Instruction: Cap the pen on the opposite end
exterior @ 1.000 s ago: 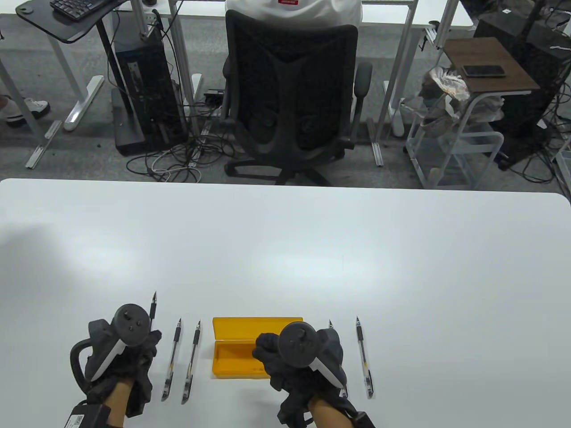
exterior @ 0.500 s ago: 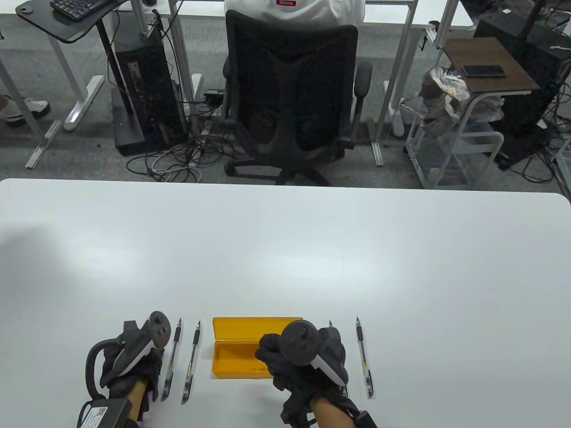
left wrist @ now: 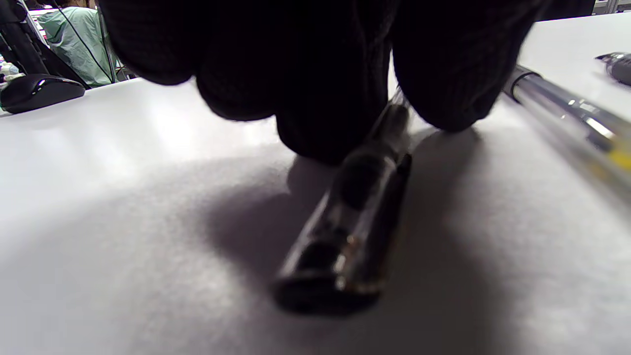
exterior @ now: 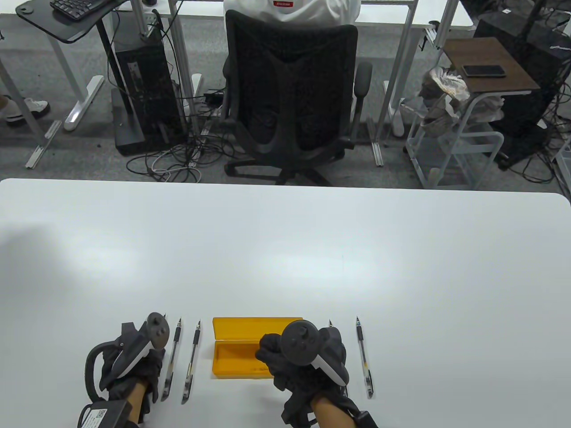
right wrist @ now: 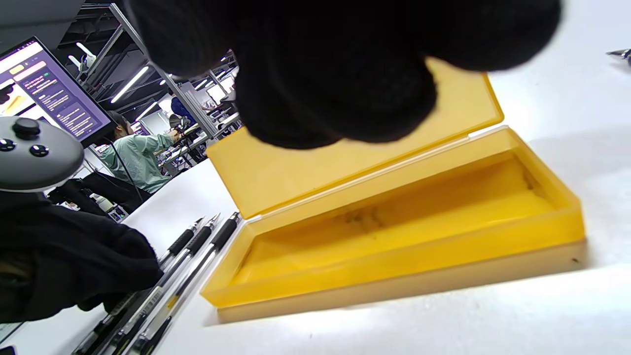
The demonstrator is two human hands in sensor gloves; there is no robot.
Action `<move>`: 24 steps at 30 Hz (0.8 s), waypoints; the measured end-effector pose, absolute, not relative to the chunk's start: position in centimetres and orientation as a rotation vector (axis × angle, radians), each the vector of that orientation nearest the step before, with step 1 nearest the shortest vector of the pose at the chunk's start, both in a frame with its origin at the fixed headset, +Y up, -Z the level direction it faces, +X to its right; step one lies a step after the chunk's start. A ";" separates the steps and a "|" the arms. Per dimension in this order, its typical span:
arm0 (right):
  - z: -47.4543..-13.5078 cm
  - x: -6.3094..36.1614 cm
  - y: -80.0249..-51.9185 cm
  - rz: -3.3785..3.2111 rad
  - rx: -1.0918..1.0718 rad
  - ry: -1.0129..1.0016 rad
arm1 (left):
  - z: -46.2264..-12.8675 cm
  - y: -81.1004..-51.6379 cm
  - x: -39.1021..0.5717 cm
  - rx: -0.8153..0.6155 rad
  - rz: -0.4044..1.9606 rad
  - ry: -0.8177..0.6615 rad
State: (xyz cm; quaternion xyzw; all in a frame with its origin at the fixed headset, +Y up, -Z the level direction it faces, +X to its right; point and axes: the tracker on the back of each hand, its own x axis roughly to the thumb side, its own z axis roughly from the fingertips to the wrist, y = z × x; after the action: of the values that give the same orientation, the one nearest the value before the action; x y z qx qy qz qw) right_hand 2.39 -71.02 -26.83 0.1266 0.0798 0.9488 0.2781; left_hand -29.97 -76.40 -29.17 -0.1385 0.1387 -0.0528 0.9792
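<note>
A dark pen (left wrist: 360, 207), cap posted on its rear, lies flat on the white table (exterior: 285, 249).

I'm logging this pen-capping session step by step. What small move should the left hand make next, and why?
Probably let go and lift away: the left hand has its fingers on a pen that lies on the table, cap on its back end, beside two others.
</note>
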 end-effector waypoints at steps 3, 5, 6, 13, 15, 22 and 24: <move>-26.9 2.5 -71.1 2.551 0.332 0.220 | -29.1 -76.4 -29.9 -0.282 -0.114 0.275; -26.9 2.6 -71.1 2.557 0.327 0.223 | -29.1 -76.2 -29.8 -0.298 -0.108 0.273; -26.9 2.6 -71.0 2.560 0.327 0.223 | -29.1 -76.0 -29.8 -0.302 -0.106 0.273; -26.9 2.5 -70.5 2.647 0.328 0.187 | -27.1 -70.9 -28.9 -0.059 0.058 0.209; -26.6 2.3 -69.7 2.755 0.337 0.101 | -25.8 -69.4 -28.1 0.016 0.144 0.154; -25.2 3.4 -65.9 3.011 0.198 -0.165 | -23.9 -68.1 -26.0 -0.061 0.251 -0.079; -25.1 4.3 -65.9 3.050 0.136 -0.107 | -24.1 -68.5 -26.0 -0.097 0.242 -0.094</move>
State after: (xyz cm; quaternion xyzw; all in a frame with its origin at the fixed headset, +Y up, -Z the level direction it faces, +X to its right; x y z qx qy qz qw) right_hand 4.25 -65.90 -25.10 0.0444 -0.0348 0.9975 0.0432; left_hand -26.02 -68.53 -24.06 -0.0482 -0.0468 0.1205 0.9904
